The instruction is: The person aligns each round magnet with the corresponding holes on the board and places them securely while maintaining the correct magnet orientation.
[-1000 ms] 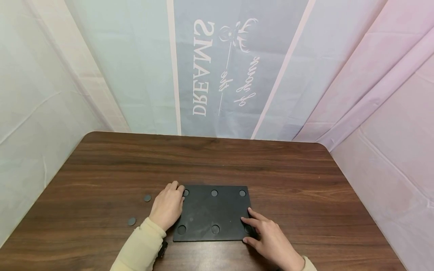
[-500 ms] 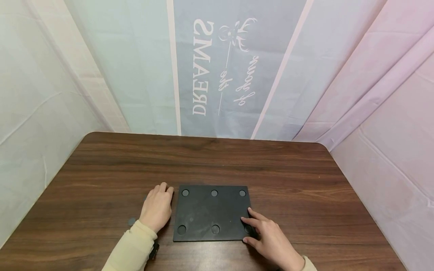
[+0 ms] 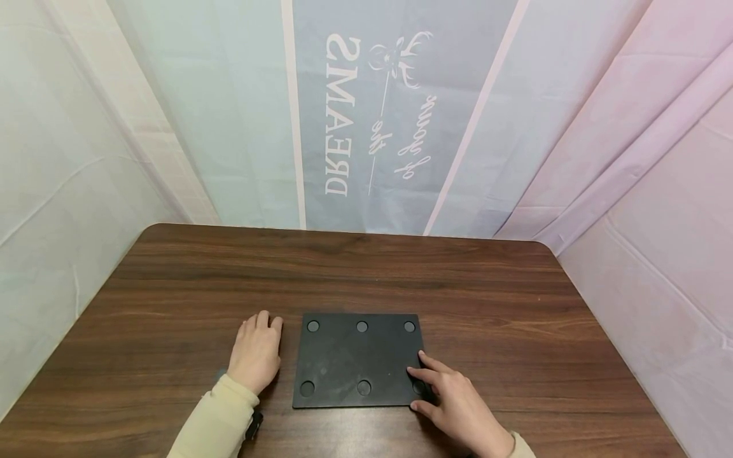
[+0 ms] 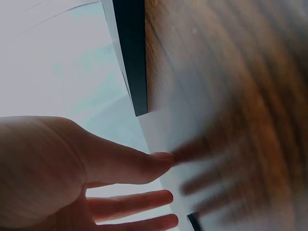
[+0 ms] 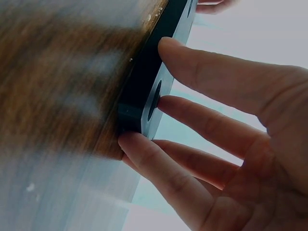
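A black rectangular board lies flat on the table, with round spots along its far and near edges. The far ones look greyer than the near ones. My right hand holds the board's near right corner: thumb on the front edge, one finger on top by a round recess, another against the side. Left of the board, my left hand is low over the table, fingers extended and nothing visibly held. A small grey disc peeks out beside its wrist. A dark edge shows near its fingertips; what it is cannot be made out.
The brown wood-grain table has rounded far corners. A printed fabric backdrop with mirrored lettering hangs behind it, and pale cloth walls stand at both sides. A black strap sits at the left wrist.
My left hand has moved left from the board's left edge, now covering the farther grey disc and most of the nearer one. My right hand and the board have stayed put.
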Motion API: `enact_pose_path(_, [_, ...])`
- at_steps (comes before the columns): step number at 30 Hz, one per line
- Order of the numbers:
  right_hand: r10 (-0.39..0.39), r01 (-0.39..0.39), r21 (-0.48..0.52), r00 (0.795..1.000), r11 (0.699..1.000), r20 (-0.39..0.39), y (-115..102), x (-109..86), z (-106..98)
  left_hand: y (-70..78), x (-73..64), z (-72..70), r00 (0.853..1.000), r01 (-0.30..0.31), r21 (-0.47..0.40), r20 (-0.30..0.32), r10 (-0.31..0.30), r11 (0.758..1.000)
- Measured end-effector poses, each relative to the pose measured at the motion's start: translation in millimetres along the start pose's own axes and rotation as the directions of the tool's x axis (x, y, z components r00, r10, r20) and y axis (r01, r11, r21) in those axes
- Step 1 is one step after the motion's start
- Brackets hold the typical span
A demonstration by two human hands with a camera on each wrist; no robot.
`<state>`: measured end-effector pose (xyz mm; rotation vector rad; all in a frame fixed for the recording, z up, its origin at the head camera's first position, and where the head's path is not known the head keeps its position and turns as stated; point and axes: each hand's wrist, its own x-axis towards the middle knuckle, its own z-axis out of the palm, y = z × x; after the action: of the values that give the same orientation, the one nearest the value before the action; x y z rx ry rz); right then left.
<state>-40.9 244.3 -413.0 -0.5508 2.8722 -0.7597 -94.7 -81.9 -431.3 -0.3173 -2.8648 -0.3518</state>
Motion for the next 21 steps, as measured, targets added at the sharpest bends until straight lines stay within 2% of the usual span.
enact_pose_path(7, [-0.013, 0.013, -0.024, 1.0, 1.0, -0.018, -1.4, 0.7, 0.3, -3.5, -0.3, -4.5, 0.997, 0.072, -0.021, 0.034, -0.071, 0.997])
enact_pose_path(11, [-0.015, 0.014, -0.027, 1.0, 1.0, -0.023, -1.9, 1.5, 0.3, -5.3, -0.1, -6.4, 0.996, 0.079, -0.018, 0.042, -0.079, 0.997])
enact_pose_path(18, [-0.003, 0.003, -0.017, 1.0, 1.0, -0.012, -3.6, 2.7, -0.6, -8.0, 0.8, -9.4, 0.991, 0.1, -0.015, 0.095, -0.098, 0.995])
enact_pose_path(21, [-0.003, 0.003, -0.022, 1.0, 1.0, -0.012, -4.5, 3.3, -0.8, -9.8, 1.2, -10.7, 0.991, 0.103, -0.015, 0.09, -0.101, 0.995])
